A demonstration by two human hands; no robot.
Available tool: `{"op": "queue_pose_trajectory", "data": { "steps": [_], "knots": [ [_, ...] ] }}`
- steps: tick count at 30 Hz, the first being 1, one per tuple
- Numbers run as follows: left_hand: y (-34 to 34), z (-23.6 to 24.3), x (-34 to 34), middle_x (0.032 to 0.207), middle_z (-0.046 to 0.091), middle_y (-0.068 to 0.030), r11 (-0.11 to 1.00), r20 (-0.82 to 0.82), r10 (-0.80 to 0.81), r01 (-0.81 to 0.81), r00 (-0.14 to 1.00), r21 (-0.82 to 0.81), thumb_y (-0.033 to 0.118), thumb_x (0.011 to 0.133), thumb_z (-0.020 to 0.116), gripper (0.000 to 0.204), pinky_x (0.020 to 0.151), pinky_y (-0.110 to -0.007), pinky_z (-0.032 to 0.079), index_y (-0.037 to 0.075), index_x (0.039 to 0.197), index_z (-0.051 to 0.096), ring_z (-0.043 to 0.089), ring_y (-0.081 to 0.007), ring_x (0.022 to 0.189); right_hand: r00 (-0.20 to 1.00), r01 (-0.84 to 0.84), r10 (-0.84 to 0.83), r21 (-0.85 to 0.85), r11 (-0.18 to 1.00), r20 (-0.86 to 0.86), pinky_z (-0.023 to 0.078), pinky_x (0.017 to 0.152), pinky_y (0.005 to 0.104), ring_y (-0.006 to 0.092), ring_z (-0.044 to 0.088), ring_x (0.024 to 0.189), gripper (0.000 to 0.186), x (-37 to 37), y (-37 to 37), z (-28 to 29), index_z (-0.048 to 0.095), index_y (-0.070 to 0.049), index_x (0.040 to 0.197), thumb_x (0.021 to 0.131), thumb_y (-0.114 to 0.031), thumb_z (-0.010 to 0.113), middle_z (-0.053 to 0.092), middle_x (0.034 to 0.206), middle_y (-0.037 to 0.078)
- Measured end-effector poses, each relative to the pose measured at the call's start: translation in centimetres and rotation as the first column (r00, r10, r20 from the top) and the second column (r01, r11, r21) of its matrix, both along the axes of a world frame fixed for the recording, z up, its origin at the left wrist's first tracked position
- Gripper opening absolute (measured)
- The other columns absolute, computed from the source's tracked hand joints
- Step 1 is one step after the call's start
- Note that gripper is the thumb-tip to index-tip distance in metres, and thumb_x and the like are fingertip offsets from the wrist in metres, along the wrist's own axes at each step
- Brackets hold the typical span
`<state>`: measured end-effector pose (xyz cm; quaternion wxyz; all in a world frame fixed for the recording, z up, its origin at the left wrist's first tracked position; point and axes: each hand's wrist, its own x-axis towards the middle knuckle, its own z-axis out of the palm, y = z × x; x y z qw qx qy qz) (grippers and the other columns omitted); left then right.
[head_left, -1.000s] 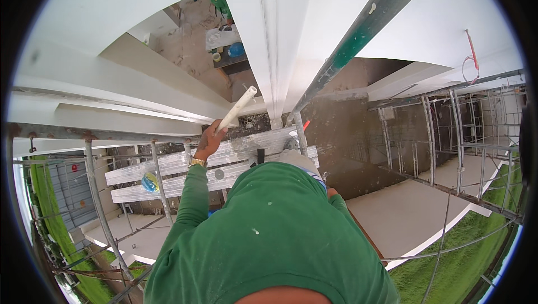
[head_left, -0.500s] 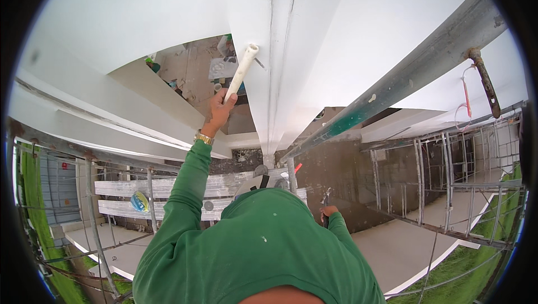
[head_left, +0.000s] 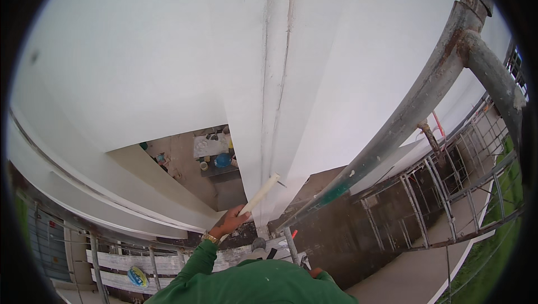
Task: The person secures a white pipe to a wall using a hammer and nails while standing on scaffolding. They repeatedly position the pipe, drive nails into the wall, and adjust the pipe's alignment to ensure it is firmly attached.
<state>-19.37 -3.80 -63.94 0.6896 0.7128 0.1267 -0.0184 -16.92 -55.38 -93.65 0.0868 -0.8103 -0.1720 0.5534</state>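
My left hand (head_left: 232, 219), with a watch at its wrist, grips a cream-white tube (head_left: 258, 196) reaching up to the white wall column (head_left: 266, 136). A thin dark rod (head_left: 282, 184) shows beside the tube's upper end. My right hand (head_left: 315, 272) is low at the right, mostly hidden by my green shirt, closed on a metal tool (head_left: 304, 261) that looks like a hammer; its shape is hard to make out. Beneath me are scuffed planks (head_left: 110, 256) with a blue and yellow item (head_left: 138, 276) on them.
A grey scaffold pipe (head_left: 395, 127) runs diagonally along my right, with more scaffolding (head_left: 420, 208) beyond over a brown floor (head_left: 330, 242). Another rail (head_left: 112, 236) crosses at the left. Through an opening, a blue round object (head_left: 222, 160) and a white sheet (head_left: 210, 146) lie below.
My view has tilted toward the upper wall, so the scene sits lower. My left hand and tube first rose against the column; my right hand came into sight with the tool.
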Motion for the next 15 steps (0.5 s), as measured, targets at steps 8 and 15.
{"op": "queue_pose_trajectory", "data": {
  "steps": [8,15],
  "knots": [
    [6.1,29.3,-0.6,0.074,0.054,-0.0016,0.571,0.444,0.171,-0.456,0.880,0.683,0.049,0.107,0.053,0.050,0.060,-0.032,0.041,0.003,0.126,0.059,0.048,-0.0117,0.067,0.991,-0.105,0.085,0.202,0.974,0.102,0.060,0.068,0.0440,0.0283,0.075,0.079,0.037,5.4,6.5,8.4,0.072,0.002,0.109,0.092,-0.030,0.071,0.076,0.095,0.016],
    [3.9,43.9,3.0,0.074,0.057,-0.0044,0.388,0.684,0.143,-0.677,0.715,0.625,0.049,0.108,0.050,0.048,0.061,-0.033,0.045,0.003,0.121,0.060,0.054,-0.0139,0.066,0.885,0.404,-0.374,0.857,0.318,-0.278,0.048,0.050,0.0294,0.0103,0.059,0.057,0.028,7.6,15.1,37.5,0.064,0.002,0.111,0.097,-0.021,0.071,0.062,0.076,0.004]
  ]
}}
